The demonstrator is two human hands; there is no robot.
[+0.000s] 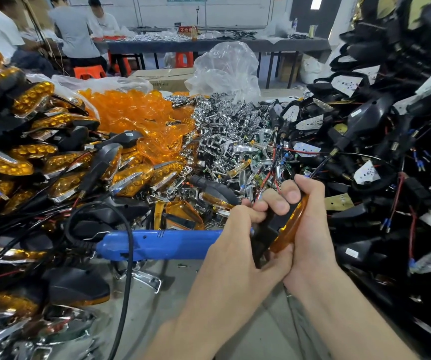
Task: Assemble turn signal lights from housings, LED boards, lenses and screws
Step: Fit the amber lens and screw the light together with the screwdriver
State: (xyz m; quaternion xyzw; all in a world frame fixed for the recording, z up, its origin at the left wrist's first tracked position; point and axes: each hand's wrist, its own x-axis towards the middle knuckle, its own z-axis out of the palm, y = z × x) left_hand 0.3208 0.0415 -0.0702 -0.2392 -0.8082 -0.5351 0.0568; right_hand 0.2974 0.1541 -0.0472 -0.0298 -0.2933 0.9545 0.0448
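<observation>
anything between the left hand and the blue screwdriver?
Nothing visible. The blue screwdriver lies just beside the left hand, its front end hidden behind it. But both that hand and the right hand grip the amber-lens light.

Table strip (173, 294) free; screwdriver (157, 244) across; light pile (27, 157) left, housing pile (391, 152) right.

Forearms converge at centre. Left hand (232, 233) and right hand (313, 229) pressed together, fingers curled round one turn signal light (283, 241).

Black housing (266, 231) with amber lens (291, 224) (edge-on), clasped between both hands.
</observation>
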